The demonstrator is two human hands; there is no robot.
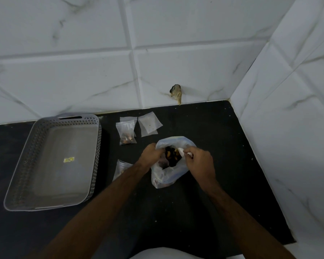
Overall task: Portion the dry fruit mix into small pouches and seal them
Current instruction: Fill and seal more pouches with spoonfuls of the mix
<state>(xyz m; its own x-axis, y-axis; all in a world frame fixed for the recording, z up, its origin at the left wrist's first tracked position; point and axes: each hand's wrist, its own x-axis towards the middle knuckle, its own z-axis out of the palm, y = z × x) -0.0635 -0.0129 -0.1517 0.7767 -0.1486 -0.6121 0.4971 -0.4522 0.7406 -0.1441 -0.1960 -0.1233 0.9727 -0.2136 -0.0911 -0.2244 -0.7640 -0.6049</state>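
Centrally, on the black counter [204,202], both hands work at the mouth of the big plastic bag [167,176] of dry fruit mix [171,156]: the left hand [150,155] grips its left rim, while the right hand [199,161] pinches a small white object, perhaps a pouch, at the opening. Judged step: drawing a portion; next, fill and seal carefully. One filled pouch [126,132] and empty pouches [150,124] lie behind, near the gray basket [36,135].
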